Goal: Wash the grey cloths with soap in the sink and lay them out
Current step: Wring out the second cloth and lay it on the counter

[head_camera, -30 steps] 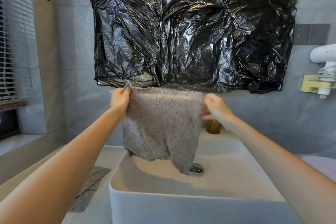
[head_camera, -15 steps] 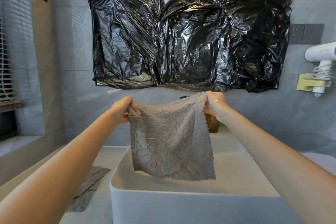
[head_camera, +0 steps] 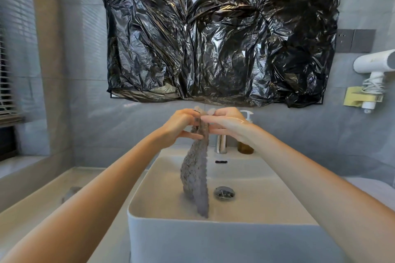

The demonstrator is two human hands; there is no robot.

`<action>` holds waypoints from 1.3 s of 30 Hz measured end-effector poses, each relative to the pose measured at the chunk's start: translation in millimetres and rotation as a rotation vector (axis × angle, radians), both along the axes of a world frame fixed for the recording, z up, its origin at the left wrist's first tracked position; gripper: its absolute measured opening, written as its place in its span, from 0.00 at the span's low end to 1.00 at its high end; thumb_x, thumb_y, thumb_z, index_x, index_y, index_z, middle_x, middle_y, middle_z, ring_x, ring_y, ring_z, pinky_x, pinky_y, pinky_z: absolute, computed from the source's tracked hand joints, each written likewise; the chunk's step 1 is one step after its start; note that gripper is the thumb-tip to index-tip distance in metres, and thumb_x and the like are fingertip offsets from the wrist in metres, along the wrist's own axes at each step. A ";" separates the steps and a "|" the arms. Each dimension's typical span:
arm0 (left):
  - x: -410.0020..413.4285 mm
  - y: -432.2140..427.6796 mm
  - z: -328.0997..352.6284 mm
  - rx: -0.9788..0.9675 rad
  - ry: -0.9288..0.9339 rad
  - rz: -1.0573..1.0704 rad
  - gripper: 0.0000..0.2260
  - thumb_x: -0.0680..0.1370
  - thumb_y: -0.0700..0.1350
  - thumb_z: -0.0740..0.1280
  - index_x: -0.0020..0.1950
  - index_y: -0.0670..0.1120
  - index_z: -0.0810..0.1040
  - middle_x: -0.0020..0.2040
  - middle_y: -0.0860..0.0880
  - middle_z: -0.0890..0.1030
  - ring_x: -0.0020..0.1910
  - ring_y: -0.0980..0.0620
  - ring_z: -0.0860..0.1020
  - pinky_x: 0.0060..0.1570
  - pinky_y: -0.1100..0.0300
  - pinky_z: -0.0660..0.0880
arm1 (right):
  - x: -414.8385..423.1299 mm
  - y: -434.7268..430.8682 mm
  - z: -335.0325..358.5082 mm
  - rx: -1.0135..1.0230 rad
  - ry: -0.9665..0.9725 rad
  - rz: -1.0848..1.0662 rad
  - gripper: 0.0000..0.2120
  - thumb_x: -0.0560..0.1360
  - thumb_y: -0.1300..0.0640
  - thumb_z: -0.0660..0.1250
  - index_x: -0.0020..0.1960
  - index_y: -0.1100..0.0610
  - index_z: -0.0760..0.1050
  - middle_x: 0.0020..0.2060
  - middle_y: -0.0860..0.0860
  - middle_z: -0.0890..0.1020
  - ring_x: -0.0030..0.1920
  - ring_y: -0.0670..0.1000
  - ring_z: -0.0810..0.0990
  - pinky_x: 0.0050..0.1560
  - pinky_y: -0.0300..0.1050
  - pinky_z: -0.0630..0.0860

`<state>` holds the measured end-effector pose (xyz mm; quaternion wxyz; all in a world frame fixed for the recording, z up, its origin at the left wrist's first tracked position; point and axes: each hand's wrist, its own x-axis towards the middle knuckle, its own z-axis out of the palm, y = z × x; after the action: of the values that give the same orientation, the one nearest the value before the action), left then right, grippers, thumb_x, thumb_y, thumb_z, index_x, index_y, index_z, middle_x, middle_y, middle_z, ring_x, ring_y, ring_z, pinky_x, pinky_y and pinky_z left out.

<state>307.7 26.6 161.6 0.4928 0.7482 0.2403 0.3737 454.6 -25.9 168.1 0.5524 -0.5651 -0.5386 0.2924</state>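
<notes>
A: Where is the grey cloth (head_camera: 195,177)?

B: Centre of the frame. It hangs as a narrow folded strip, its lower end down inside the white sink (head_camera: 213,241), just left of the drain (head_camera: 224,192).

A: And the hands?

B: The left grip (head_camera: 181,126) and the right grip (head_camera: 226,123) meet at the cloth's top edge, both pinching it.

A: Anything else?

B: A soap bottle (head_camera: 245,148) stands behind the right wrist, beside the tap (head_camera: 221,143). A blurred grey shape (head_camera: 71,193) lies on the counter (head_camera: 42,209), lower left.
</notes>
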 end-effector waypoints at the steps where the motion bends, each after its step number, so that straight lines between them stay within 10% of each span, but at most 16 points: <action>1: -1.3 -4.2 2.2 0.014 0.007 -0.037 0.20 0.75 0.27 0.51 0.51 0.41 0.80 0.55 0.54 0.77 0.53 0.56 0.77 0.45 0.53 0.82 | 2.6 -0.7 -1.3 0.017 -0.042 -0.030 0.13 0.72 0.63 0.73 0.55 0.67 0.79 0.49 0.58 0.84 0.43 0.49 0.84 0.41 0.38 0.81; 7: -4.8 4.6 -17.1 0.104 0.143 0.166 0.15 0.78 0.39 0.64 0.65 0.49 0.74 0.69 0.49 0.70 0.60 0.51 0.72 0.62 0.51 0.70 | 11.7 -1.6 -3.4 0.032 -0.095 -0.098 0.10 0.76 0.65 0.67 0.56 0.69 0.77 0.41 0.60 0.75 0.39 0.51 0.74 0.40 0.41 0.75; 11: 4.8 -0.2 -59.3 -0.198 0.346 0.084 0.51 0.65 0.60 0.76 0.78 0.51 0.49 0.77 0.48 0.59 0.73 0.45 0.62 0.71 0.44 0.58 | -0.4 -5.6 3.0 0.051 0.090 0.034 0.08 0.79 0.71 0.58 0.53 0.62 0.73 0.48 0.59 0.81 0.43 0.51 0.81 0.38 0.41 0.81; 17: 13.9 5.6 -68.6 -0.212 0.220 0.163 0.13 0.71 0.45 0.75 0.52 0.46 0.77 0.48 0.46 0.80 0.42 0.52 0.78 0.45 0.59 0.77 | 25.7 -8.5 -0.1 0.135 0.215 -0.119 0.22 0.74 0.79 0.56 0.56 0.55 0.58 0.54 0.60 0.70 0.49 0.56 0.79 0.48 0.55 0.80; 21: -1.3 16.3 -53.2 -0.175 0.222 0.127 0.23 0.69 0.38 0.76 0.63 0.46 0.74 0.57 0.44 0.77 0.54 0.46 0.77 0.48 0.55 0.76 | 54.4 -14.0 -34.7 0.048 0.169 -0.254 0.29 0.70 0.82 0.53 0.57 0.51 0.57 0.60 0.60 0.63 0.52 0.59 0.77 0.45 0.54 0.81; 25: -1.8 16.4 -43.6 -0.166 0.118 0.131 0.29 0.64 0.38 0.70 0.65 0.39 0.74 0.54 0.42 0.78 0.52 0.44 0.77 0.44 0.56 0.76 | 48.4 -22.9 -65.1 -0.375 -0.316 -0.002 0.36 0.70 0.77 0.66 0.69 0.48 0.62 0.68 0.57 0.64 0.58 0.57 0.75 0.44 0.48 0.82; 28: 3.5 8.7 -40.5 -0.177 0.065 0.096 0.27 0.59 0.38 0.63 0.57 0.30 0.73 0.40 0.46 0.74 0.39 0.48 0.73 0.31 0.62 0.70 | 30.5 -21.9 -66.7 -0.396 -0.630 0.057 0.48 0.68 0.59 0.77 0.78 0.45 0.52 0.74 0.53 0.56 0.72 0.56 0.61 0.66 0.51 0.70; 35: 22.4 -3.3 -36.9 -0.416 -0.113 0.027 0.03 0.63 0.37 0.65 0.32 0.44 0.72 0.36 0.44 0.74 0.35 0.46 0.75 0.36 0.58 0.74 | -5.3 7.5 -96.7 -0.021 -0.096 0.109 0.47 0.53 0.49 0.85 0.67 0.50 0.68 0.58 0.49 0.81 0.59 0.48 0.80 0.61 0.52 0.77; 39: 26.5 7.7 -40.0 -0.460 -0.169 0.034 0.07 0.74 0.35 0.63 0.37 0.41 0.78 0.41 0.42 0.79 0.41 0.45 0.78 0.40 0.55 0.77 | -9.6 8.1 -108.6 -0.059 0.125 0.098 0.24 0.65 0.62 0.79 0.59 0.58 0.77 0.51 0.55 0.84 0.54 0.54 0.82 0.56 0.51 0.79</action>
<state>334.2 34.3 121.6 0.6622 0.5783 0.2893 0.3786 445.0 -17.8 59.5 0.5532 -0.5345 -0.5212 0.3696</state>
